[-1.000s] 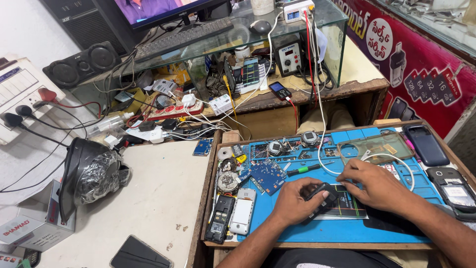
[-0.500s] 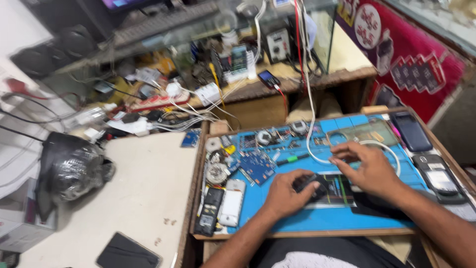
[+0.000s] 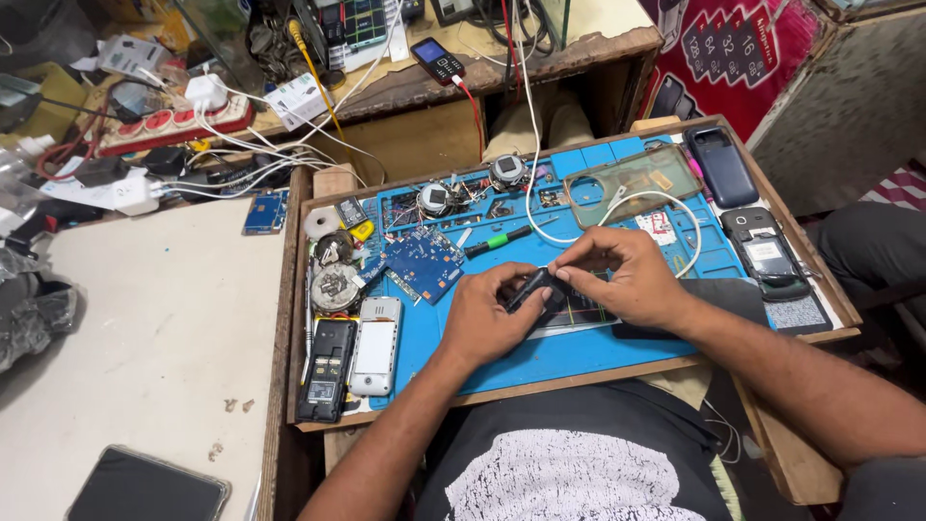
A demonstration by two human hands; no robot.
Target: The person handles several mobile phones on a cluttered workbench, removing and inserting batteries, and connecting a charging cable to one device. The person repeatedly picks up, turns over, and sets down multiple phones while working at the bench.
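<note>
We grip a small black phone [image 3: 536,287] in both hands, left hand [image 3: 489,318] at seven o'clock, right hand [image 3: 622,275] at three, over our blue repair mat [image 3: 540,362], green screwdriver [image 3: 498,241] at eleven.

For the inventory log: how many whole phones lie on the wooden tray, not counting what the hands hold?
4: a dark blue phone and a black phone at the right edge, a black handset and a white handset at the left. Others may be hidden.

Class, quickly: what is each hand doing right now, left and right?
Left hand: closed around the small black phone, gripping it.
Right hand: fingertips pinched on the same phone's top end.
</note>
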